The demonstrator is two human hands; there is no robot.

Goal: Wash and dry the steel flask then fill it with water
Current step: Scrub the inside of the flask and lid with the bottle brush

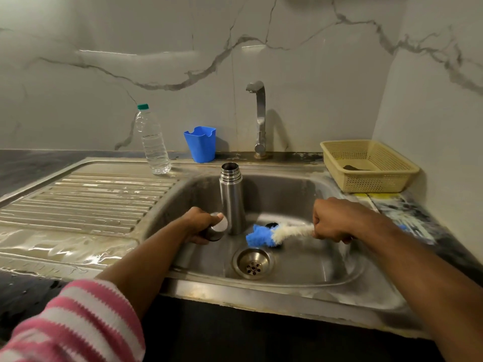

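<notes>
The washing step is judged to be in hand, and nothing has yet been dried or filled. The flask (232, 198) stands upright and uncapped inside the sink (300, 267), towards the back of the basin. Just to the left of the flask, a steel cap (217, 229) is held in the closed left hand (201, 226), close against the flask's lower body; whether the two touch cannot be told. To the right of the flask, a bottle brush (274, 233) is gripped by its handle in the closed right hand (330, 222), its blue and white head pointing towards the flask's foot. A small dark object lies half hidden behind the brush head and cannot be identified. The drain (253, 262) sits in front of the flask.

Either the cap is to be scrubbed next or the brush fed down the flask's narrow mouth; for the latter the brush would have to be raised and turned upright above the opening.

Behind the flask a tap (259, 118) rises from the bench (31, 160), with no water seen running. Behind and to the left of the flask stand a blue cup (200, 143) and a plastic water bottle (153, 142); to the left lies a wet ribbed drainboard (86, 202). To the right and behind sits a cream basket (368, 167). The wall (130, 48) is of veined marble-look tile.
</notes>
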